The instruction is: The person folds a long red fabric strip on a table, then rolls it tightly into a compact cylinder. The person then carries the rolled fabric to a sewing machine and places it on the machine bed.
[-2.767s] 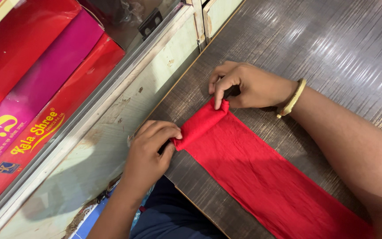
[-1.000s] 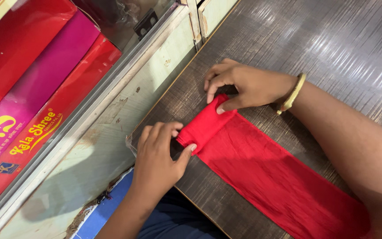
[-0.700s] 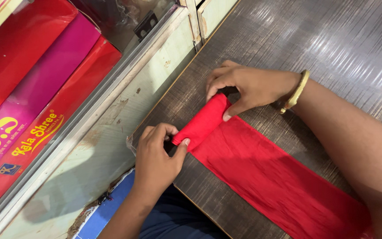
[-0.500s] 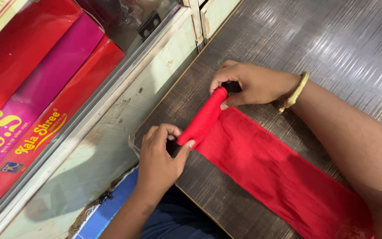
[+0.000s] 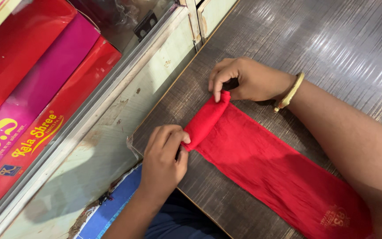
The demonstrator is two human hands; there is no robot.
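Hands pinch opposite ends of a rolled red cloth (image 5: 206, 120) on the counter (image 5: 332, 44), left hand (image 5: 164, 161), right hand (image 5: 248, 79); uneven pressure could skew the roll.

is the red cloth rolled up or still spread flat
Partly rolled: the red cloth has a roll at one end between both hands; the rest lies flat.

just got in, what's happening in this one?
A person is rolling up a long strip of red cloth on a dark wood-grain counter. The left hand pinches the near end of the rolled part, and the right hand, with a pale bangle at the wrist, pinches the far end. Only a short stretch is rolled; most of the strip lies flat toward the lower right. Red and pink flat boxes sit behind glass on the left.
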